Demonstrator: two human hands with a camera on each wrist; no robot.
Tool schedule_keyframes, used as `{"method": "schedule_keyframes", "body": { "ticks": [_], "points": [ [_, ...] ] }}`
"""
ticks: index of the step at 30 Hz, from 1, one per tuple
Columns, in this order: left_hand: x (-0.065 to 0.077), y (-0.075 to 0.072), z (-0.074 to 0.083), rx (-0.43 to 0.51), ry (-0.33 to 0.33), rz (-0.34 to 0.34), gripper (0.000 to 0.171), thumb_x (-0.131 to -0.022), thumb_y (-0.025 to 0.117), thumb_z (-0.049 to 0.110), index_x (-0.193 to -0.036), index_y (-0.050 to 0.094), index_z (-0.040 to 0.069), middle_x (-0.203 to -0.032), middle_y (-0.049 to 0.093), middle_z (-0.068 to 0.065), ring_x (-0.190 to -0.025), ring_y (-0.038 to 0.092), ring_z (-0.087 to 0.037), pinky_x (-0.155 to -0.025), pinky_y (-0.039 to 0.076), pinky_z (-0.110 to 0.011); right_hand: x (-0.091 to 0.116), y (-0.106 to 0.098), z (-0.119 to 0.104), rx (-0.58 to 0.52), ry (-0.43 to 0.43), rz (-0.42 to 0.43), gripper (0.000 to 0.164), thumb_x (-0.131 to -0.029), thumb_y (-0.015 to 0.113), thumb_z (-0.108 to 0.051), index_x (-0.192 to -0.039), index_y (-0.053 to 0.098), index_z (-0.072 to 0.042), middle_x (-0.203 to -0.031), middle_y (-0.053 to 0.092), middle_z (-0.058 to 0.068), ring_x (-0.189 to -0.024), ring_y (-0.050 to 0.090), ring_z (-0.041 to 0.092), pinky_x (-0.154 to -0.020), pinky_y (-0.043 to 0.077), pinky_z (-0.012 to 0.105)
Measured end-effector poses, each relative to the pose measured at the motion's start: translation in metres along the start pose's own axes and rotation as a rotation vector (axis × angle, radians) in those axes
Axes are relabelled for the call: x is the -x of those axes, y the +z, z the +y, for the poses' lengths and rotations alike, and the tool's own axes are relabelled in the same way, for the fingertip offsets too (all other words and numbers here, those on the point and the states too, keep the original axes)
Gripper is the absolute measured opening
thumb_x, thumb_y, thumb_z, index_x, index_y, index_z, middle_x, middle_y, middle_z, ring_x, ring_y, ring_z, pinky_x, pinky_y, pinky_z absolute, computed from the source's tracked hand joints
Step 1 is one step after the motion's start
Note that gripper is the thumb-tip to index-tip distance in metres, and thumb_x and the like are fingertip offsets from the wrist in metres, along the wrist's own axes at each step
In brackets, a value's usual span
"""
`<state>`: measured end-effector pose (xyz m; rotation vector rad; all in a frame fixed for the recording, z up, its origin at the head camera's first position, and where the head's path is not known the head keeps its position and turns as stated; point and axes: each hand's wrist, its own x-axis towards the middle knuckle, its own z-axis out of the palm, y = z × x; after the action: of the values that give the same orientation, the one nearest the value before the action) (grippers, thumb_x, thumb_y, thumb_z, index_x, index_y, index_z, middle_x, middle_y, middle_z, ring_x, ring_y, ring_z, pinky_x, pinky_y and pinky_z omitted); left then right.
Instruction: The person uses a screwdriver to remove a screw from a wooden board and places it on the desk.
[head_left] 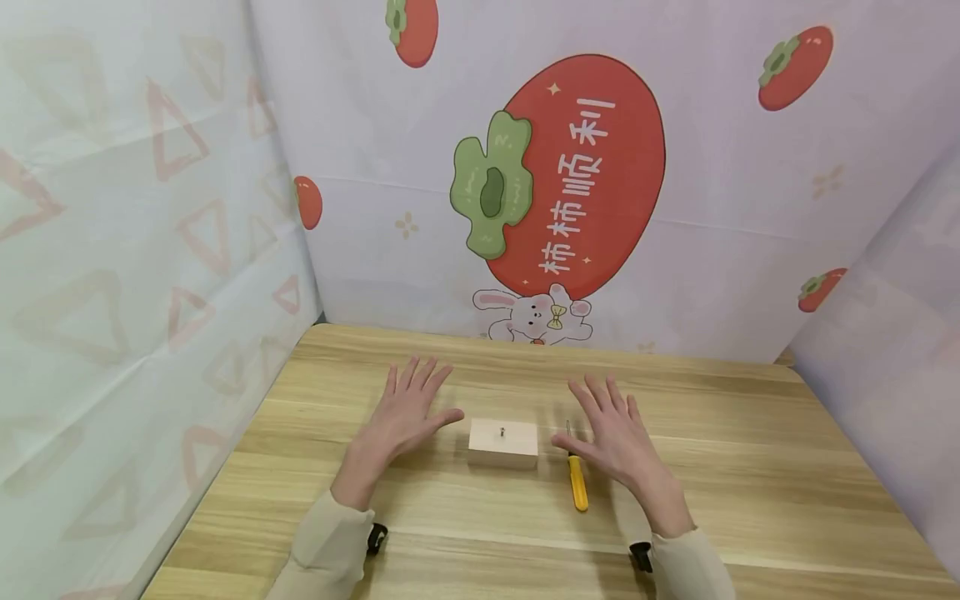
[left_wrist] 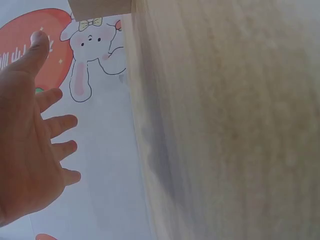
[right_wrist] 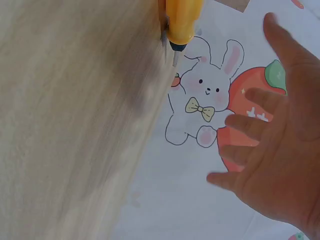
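Note:
In the head view a pale wooden block (head_left: 503, 445) sits on the table, with a small metal screw (head_left: 502, 432) standing up from its top. To its left is my left hand (head_left: 401, 421), fingers spread and holding nothing. My right hand (head_left: 617, 433) is spread on the other side, also holding nothing. Beside the right thumb lies a screwdriver (head_left: 577, 483) with a yellow handle, its tip pointing away from me. The left wrist view shows the left palm (left_wrist: 25, 145) with fingers apart. In the right wrist view the screwdriver's handle (right_wrist: 183, 20) appears at the top.
The wood-grain table (head_left: 465, 550) reaches back to a white curtain (head_left: 390, 267) printed with persimmons and a rabbit. Another printed curtain (head_left: 150, 275) hangs along the left side, and a pale one (head_left: 900, 333) along the right.

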<state>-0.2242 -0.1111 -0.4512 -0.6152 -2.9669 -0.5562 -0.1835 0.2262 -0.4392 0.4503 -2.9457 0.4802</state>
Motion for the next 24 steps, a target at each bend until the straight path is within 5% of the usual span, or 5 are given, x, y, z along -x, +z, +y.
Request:
{"method": "schedule_keyframes", "body": {
  "ticks": [9,17,24],
  "points": [
    [0.005,-0.001,0.005,0.072,0.028,-0.033,0.059,-0.098,0.053,0.054,-0.143,0.053,0.016,-0.152,0.046,-0.011,-0.145,0.035,-0.035,-0.121,0.016,-0.061,0.005,0.000,-0.001,-0.038,-0.039,-0.013,0.067,-0.089,0.074,-0.032,-0.146,0.048,-0.008,-0.146,0.049,0.018,-0.132,0.047,0.042,-0.101,0.046,0.060],
    [0.008,0.001,0.011,0.248,0.072,-0.089,0.054,-0.099,0.053,0.052,-0.140,0.056,0.018,-0.143,0.056,-0.003,-0.134,0.051,-0.028,-0.113,0.039,-0.048,0.013,-0.004,-0.005,-0.059,-0.052,-0.016,0.054,-0.092,0.072,-0.028,-0.140,0.055,-0.012,-0.127,0.062,0.009,-0.117,0.058,0.031,-0.092,0.052,0.053],
    [0.010,0.003,0.020,0.329,0.063,-0.149,0.055,-0.097,0.053,0.055,-0.141,0.055,0.022,-0.143,0.056,0.001,-0.133,0.053,-0.024,-0.111,0.042,-0.045,0.021,-0.008,-0.003,-0.059,-0.054,-0.058,0.049,-0.092,0.070,-0.027,-0.137,0.059,-0.012,-0.117,0.064,0.006,-0.109,0.061,0.026,-0.086,0.055,0.048]
  ]
}}
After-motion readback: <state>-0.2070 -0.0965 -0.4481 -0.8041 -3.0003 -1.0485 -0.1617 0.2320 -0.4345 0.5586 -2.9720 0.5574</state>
